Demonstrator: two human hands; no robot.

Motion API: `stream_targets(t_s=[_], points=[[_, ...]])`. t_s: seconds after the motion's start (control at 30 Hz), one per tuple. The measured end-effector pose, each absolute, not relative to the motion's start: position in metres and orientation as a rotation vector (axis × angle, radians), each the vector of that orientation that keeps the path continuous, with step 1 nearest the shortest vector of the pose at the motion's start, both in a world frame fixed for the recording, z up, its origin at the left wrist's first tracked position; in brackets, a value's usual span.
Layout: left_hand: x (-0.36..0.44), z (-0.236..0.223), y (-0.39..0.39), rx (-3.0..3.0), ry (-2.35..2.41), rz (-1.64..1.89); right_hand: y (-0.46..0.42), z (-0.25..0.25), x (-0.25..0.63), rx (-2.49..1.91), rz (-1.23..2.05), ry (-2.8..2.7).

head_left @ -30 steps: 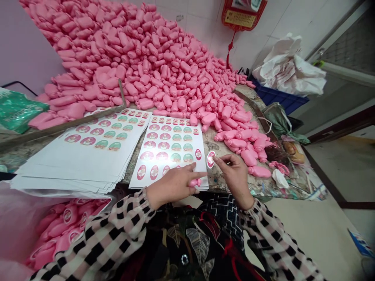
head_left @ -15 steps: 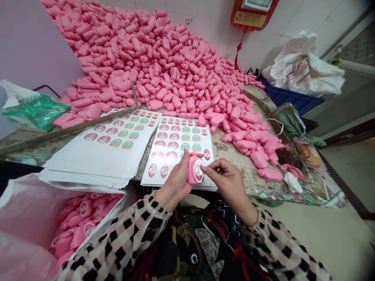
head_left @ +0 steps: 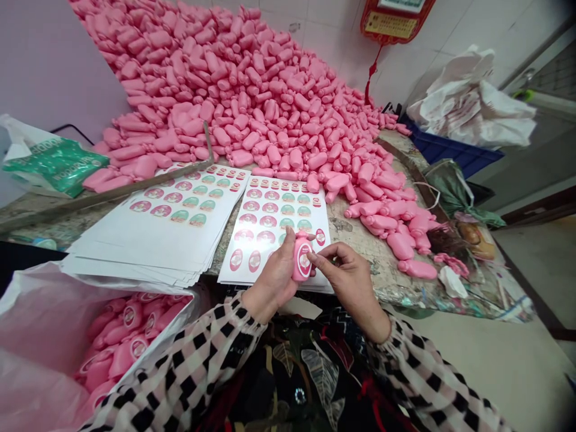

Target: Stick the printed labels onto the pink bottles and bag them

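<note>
Bottle cradled from the left, fingertips at its label from the right

And here it is, just above the near part of the sticker sheet [head_left: 269, 207]: the pink bottle [head_left: 300, 257], set between two hands, neck to the far side, base to the near, its long axis running roughly near to far. The left hand [head_left: 276, 279] has it, curled partly closed, thumb up the left side, fingers wrapped behind. From the right, the right hand [head_left: 351, 279] reaches in, thumb and forefinger drawn close together at the label's right edge; pinching it or only pressing, I cannot tell. So the bottle lies just left of those fingertips, with the left hand nearer, right around it. Now the look: smooth pink, rounded shoulders, short neck, and an upright oval label [head_left: 303, 267], white-rimmed, deep pink, pale in the middle, facing the wearer.
</note>
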State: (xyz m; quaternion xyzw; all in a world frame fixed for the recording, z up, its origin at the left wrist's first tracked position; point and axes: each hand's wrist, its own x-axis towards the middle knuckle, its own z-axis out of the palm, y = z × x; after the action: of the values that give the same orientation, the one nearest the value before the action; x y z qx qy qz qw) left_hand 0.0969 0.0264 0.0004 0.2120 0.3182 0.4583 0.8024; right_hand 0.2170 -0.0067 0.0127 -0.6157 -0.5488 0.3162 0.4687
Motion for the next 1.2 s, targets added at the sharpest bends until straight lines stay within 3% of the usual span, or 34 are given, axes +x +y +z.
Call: stream_targets(t_s=[0.67,1.0,1.1,1.2], points=[[0.071,0.004,0.022,0.666,0.503,0.575,-0.008,0.016,0.250,-1.534,0.559,-1.531],[0.079,0.008,0.010,0.785,0.512,0.444,-0.012,0.012,0.208,-1.313,1.352,-0.909],[0.074,0.007,0.004,0.869,0.509,0.460,-0.014,0.005,0.211,-1.271,1.343,-0.975],[0.055,0.012,-0.001,0.907,0.562,0.471,-0.017,0.000,0.238,-1.400,1.110,-1.289]])
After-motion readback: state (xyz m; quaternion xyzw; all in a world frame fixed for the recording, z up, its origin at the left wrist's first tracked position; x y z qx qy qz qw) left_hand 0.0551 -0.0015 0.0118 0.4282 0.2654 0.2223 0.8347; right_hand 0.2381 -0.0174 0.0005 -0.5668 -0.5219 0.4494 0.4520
